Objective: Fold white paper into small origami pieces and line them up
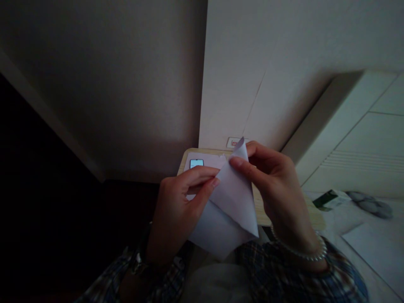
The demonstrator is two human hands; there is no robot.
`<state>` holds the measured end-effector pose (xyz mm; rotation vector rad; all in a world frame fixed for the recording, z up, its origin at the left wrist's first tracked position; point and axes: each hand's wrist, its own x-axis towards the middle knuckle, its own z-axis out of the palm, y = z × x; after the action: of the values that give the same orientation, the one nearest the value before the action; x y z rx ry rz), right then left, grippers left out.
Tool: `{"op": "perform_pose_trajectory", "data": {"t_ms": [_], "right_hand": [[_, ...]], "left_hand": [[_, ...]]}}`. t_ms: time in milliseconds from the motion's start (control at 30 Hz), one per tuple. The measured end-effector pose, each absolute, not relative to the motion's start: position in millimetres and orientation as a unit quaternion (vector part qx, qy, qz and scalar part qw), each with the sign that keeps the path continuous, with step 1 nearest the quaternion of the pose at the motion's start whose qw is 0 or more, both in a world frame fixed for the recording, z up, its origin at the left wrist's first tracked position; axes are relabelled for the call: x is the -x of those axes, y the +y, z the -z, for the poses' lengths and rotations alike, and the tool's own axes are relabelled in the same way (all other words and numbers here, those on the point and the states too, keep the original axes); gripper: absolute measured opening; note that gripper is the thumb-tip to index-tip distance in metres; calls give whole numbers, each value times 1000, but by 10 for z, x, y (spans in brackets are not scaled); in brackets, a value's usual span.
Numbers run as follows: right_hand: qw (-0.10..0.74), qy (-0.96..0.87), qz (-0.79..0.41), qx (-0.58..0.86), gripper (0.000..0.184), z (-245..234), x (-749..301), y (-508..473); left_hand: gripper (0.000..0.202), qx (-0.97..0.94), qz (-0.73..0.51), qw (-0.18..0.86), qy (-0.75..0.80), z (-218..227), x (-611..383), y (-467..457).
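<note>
Between my hands is a white sheet of paper (pixel 235 193), partly folded over, with one flap lying across the rest and its lower corner hanging toward my lap. My left hand (pixel 186 198) pinches the paper's left edge between thumb and fingers. Near the pointed top corner, my right hand (pixel 271 176) grips the sheet, thumb in front and fingers behind. Beyond the left hand, a phone with a lit screen (pixel 196 163) rests on another white sheet. The paper hides part of the tabletop.
A light wooden table (pixel 260 210) stands against the wall, below a wall socket (pixel 233 143). To the right, a green and white box (pixel 331 199), a grey rounded object (pixel 370 204) and another white sheet (pixel 375 248) lie on a pale surface beside a panelled headboard (pixel 356 139).
</note>
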<state>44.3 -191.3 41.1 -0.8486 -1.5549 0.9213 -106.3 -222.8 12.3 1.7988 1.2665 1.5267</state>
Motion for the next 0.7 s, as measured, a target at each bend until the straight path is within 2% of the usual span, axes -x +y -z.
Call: {"op": "perform_pose_trajectory", "data": {"t_ms": [467, 700], "right_hand": [[542, -654, -391, 355, 17, -408, -434, -1924], [544, -645, -400, 357, 23, -423, -420, -1942]], "left_hand": [[13, -642, -556, 234, 473, -134, 1056, -2231], [13, -642, -557, 241, 469, -121, 1053, -2242]]}}
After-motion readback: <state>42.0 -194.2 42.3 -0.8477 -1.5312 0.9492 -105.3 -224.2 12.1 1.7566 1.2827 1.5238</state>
